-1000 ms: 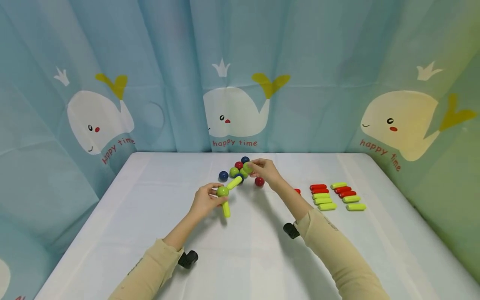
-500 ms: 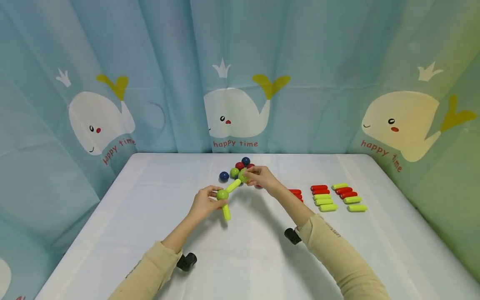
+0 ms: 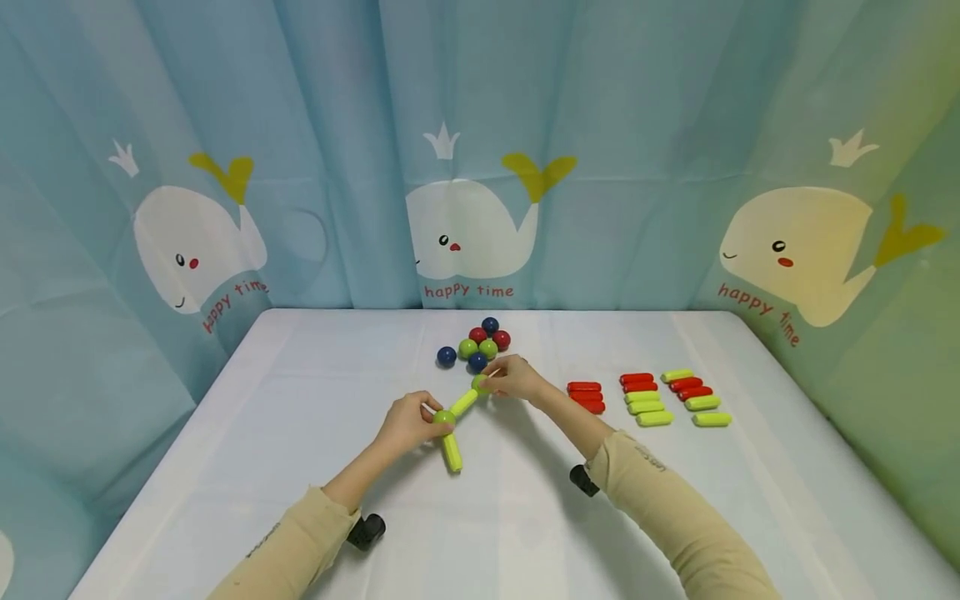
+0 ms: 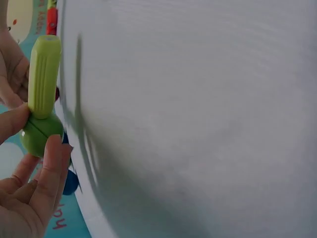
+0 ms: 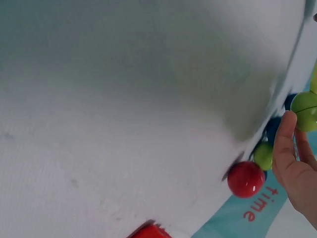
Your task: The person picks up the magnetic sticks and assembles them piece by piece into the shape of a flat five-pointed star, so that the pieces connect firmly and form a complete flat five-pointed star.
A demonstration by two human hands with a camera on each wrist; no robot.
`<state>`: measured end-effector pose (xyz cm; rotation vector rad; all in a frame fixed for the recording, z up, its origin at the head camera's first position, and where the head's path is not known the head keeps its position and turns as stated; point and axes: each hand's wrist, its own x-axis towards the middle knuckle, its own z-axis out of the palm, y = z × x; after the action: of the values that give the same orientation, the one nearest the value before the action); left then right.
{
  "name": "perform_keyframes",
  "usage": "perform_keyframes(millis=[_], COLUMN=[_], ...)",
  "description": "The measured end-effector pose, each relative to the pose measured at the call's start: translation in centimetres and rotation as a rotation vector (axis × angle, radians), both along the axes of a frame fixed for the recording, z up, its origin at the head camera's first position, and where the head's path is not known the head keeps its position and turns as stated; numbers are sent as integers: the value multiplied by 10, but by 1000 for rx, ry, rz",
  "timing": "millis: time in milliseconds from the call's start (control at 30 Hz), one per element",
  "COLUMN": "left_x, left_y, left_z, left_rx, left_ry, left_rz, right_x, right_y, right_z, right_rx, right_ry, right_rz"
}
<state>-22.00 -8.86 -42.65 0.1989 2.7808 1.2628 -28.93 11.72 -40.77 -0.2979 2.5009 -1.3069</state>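
My left hand (image 3: pixel 411 427) pinches a green ball (image 3: pixel 444 419) between thumb and fingers. Two yellow-green rods join that ball: one rod (image 3: pixel 452 455) points toward me, the other rod (image 3: pixel 465 403) slants away to the right. At the far end of the slanting one, my right hand (image 3: pixel 514 379) pinches a second green ball (image 3: pixel 478 384). In the left wrist view the near rod (image 4: pixel 43 79) rises from the held ball (image 4: pixel 40 138), its grooved side showing. The right wrist view has the second ball (image 5: pixel 304 110) at the fingertips, partly cut off by the frame edge.
Behind the hands lies a cluster of red, green and blue balls (image 3: pixel 488 349), with a blue ball (image 3: pixel 446 357) slightly apart. To the right are rows of red rods (image 3: pixel 586 397) and yellow-green rods (image 3: pixel 645 407). A whale-print curtain (image 3: pixel 480 225) hangs behind the white table (image 3: pixel 315 367).
My right hand has brought its green ball from over the cluster down to the slanting rod's end. Both hands have then come nearer to me with the joined pieces.
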Motion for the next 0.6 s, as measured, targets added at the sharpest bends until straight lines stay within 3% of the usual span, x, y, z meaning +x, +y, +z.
perform_keyframes(millis=[267,600], left_x=[9,12], left_y=[-2,-4], left_z=[0,-4], left_rx=[-50,-75], left_ry=[-8,61], left_rz=[-40,-24], right_x=[4,8], right_y=[-10,-4], right_z=[-5,-8], right_rx=[153,183], right_ry=[97,204], right_rz=[82,177])
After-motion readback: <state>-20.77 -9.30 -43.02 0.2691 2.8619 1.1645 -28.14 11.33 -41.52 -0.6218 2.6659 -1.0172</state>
